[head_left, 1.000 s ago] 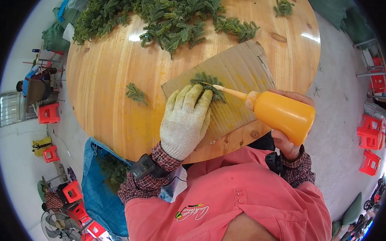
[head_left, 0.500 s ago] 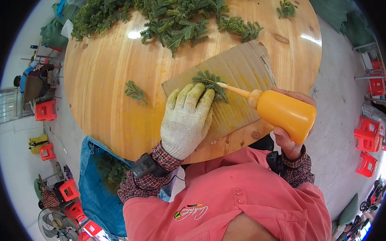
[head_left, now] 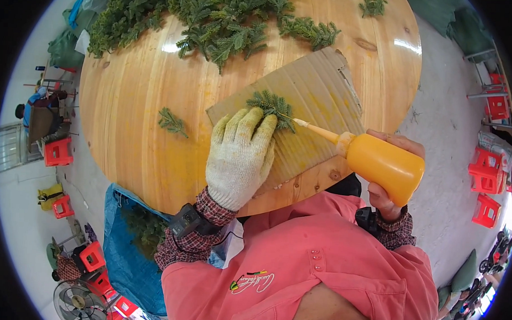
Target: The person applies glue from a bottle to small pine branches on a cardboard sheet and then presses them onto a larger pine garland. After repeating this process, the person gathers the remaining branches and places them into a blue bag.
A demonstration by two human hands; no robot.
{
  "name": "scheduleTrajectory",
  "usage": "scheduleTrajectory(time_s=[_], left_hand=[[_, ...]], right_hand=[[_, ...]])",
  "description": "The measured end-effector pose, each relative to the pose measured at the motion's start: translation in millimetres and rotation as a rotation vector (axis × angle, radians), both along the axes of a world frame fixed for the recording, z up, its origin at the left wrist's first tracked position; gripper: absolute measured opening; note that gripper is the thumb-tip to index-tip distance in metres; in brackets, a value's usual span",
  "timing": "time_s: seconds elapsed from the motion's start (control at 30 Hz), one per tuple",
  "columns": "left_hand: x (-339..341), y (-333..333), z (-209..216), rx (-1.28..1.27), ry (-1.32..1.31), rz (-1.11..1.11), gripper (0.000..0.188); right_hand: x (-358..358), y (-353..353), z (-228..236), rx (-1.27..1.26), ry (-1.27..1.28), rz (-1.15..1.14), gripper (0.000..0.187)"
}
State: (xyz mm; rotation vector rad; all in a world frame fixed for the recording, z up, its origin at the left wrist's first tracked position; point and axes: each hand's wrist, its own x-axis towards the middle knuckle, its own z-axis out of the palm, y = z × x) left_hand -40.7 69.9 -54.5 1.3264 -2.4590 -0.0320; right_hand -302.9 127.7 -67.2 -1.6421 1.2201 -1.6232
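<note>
A small green evergreen sprig [head_left: 272,102] lies on a flat piece of corrugated cardboard [head_left: 320,86] on the table. My left hand [head_left: 239,151], in a white knit glove with yellow-stained fingertips, presses the sprig down by its near side. In my bare right hand [head_left: 387,205] is an orange-yellow squeeze bottle [head_left: 385,167], tilted so that its long nozzle [head_left: 319,131] points left. The pale tip sits just beside the sprig's right end. A thin yellowish line runs between tip and sprig; whether it is stem or liquid I cannot tell.
A heap of evergreen branches [head_left: 221,23] covers the far left of the round wooden table [head_left: 128,116]. Single sprigs lie left of the cardboard [head_left: 172,123] and at the far right [head_left: 373,5]. By the near left edge hangs a blue tarp bag [head_left: 117,251] holding greenery.
The bottle's nozzle has drawn back slightly to the right, from over the sprig to beside its end. My left hand stays on the sprig. The whole view has shifted a little.
</note>
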Motion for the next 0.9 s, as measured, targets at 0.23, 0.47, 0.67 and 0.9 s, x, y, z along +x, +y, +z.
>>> scheduleTrajectory(time_s=[0.23, 0.47, 0.67, 0.9], left_hand=[[2.0, -1.3, -3.4, -0.036, -0.04, -0.011, 0.042], [7.5, -6.3, 5.5, 0.028, -0.008, -0.042, 0.037], [14.0, -20.1, 27.7, -0.053, 0.02, 0.018, 0.038], [18.6, -41.2, 29.0, -0.139, -0.178, -0.06, 0.04]], right_hand=[[-3.4, 10.3, 2.9, 0.022, 0.001, -0.03, 0.075], [-11.9, 12.3, 7.6, -0.002, 0.092, -0.107, 0.076], [-33.4, 16.9, -4.6, 0.307, -0.379, 0.032, 0.069], [-24.2, -5.5, -21.7, 0.322, -0.806, 0.066, 0.055]])
